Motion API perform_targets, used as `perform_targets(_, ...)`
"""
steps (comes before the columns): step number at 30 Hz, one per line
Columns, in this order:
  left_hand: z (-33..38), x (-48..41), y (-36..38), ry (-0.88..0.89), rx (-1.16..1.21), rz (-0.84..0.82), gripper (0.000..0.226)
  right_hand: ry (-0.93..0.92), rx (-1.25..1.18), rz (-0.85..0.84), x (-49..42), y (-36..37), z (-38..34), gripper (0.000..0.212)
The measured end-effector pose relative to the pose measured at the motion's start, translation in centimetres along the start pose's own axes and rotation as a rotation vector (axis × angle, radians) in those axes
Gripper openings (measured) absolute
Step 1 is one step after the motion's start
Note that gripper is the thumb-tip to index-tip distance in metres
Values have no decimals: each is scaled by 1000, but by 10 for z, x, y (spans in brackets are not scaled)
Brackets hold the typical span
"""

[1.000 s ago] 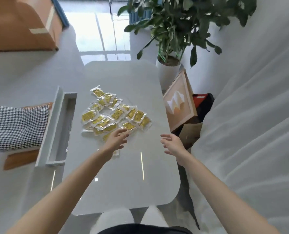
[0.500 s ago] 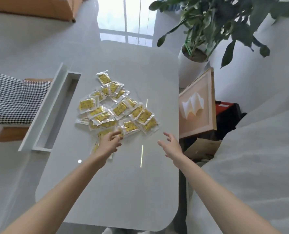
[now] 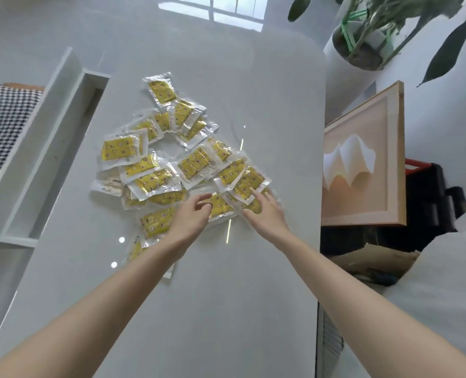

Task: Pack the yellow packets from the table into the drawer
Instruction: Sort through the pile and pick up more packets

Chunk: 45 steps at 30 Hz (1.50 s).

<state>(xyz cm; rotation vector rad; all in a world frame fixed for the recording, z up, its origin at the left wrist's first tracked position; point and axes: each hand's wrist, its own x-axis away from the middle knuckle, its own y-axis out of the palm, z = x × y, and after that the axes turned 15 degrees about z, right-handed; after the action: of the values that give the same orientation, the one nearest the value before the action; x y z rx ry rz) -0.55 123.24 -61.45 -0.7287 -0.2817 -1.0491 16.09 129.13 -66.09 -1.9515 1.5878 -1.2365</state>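
Several yellow packets in clear wrappers lie in a loose, overlapping heap on the glossy white table. The white drawer stands pulled out at the table's left side; what it holds cannot be seen. My left hand hovers with relaxed fingers over the near edge of the heap, above one packet. My right hand reaches in with straight fingers and touches the packets at the heap's right corner. Neither hand holds anything.
A framed picture leans just off the table's right edge, with a potted plant behind it. A black-and-white checked cushion lies on a seat left of the drawer. White cloth hangs at the lower right.
Both hands have moved forward onto the near side of the heap; the right hand came in from the bare table to touch the packets. The view has closed in on the table.
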Motion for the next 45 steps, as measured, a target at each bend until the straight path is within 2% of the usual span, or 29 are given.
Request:
perform_targets(5, -14, -30, 11, 52, -68, -16, 40, -107, 317, -67, -41, 33, 13, 62)
perform_targets(8, -22, -44, 15, 124, -152, -28, 39, -130, 416, -109, -48, 49, 32, 64)
perform_targets(13, -22, -67, 28, 297, -342, -38, 42, -235, 462, -65, -40, 54, 53, 65)
perform_targets(16, -20, -82, 47, 422, -460, -46, 45, -258, 469, -113, -37, 46, 62, 58)
perform_targets(21, -7, -113, 87, 524, -603, -74, 52, -279, 471, -167, -30, 29, 84, 45)
perform_targets(24, -3, -134, 103, 581, -810, -94, 55, -253, 396, -157, -24, 22, 94, 37)
perform_targets(26, -3, -143, 109, 590, -936, -69, 61, -202, 270, -62, -20, 22, 96, 32)
perform_targets(28, -2, -147, 114, 545, -966, -23, 69, -104, 99, 169, -14, 26, 93, 28)
perform_targets(30, -1, -149, 116, 521, -939, 25, 75, 71, 7, 416, -11, 33, 85, 24)
perform_targets(32, -1, -151, 115, 536, -905, 65, 75, 343, -56, 494, -14, 43, 70, 52)
perform_targets(34, -3, -153, 115, 552, -867, 83, 70, 580, -95, 468, -24, 53, 55, 88)
perform_targets(36, -5, -150, 115, 552, -851, 80, 68, 660, -74, 463, -32, 62, 43, 109)
perform_targets(41, -14, -143, 114, 480, -787, 113, 75, 637, -79, 502, -40, 64, 41, 127)
perform_targets(45, -18, -140, 109, 356, -718, 93, 79, 611, -166, 488, -36, 58, 46, 123)
